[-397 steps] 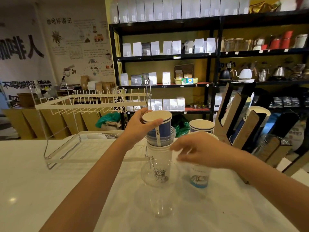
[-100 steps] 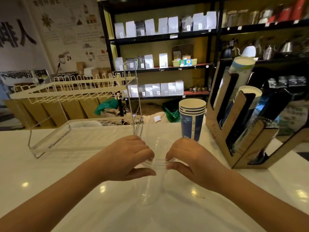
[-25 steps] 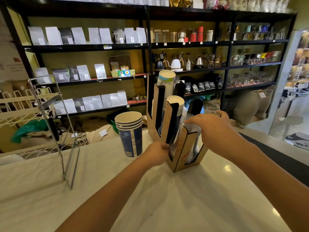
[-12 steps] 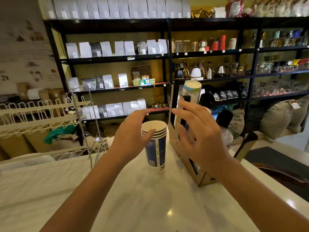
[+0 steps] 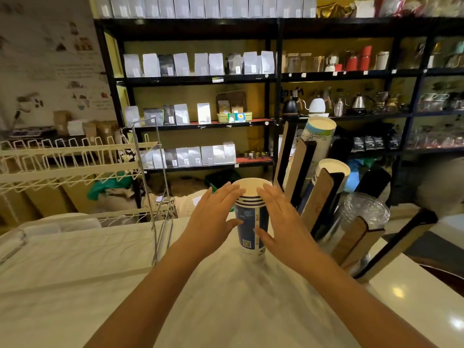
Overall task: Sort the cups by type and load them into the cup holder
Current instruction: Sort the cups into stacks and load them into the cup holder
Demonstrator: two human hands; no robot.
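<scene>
A short stack of blue paper cups [image 5: 252,223] stands upright on the white counter [image 5: 226,297]. My left hand [image 5: 213,219] is at its left side and my right hand [image 5: 281,222] at its right side, fingers spread, touching or nearly touching the stack. To the right leans the wooden cup holder [image 5: 324,194]. Its slots hold a tall stack of printed paper cups [image 5: 319,136], a white-rimmed paper cup stack [image 5: 336,169] and a stack of clear plastic cups [image 5: 361,217].
A white wire dish rack [image 5: 75,167] with a metal frame [image 5: 158,192] stands on the counter at the left. Black shelves [image 5: 251,79] with bags, kettles and jars fill the background. The counter's right edge [image 5: 414,277] lies just past the holder.
Both hands have left the cup holder and closed in on the blue paper cup stack, one on each side. The clear cups now sit in the holder's front slot.
</scene>
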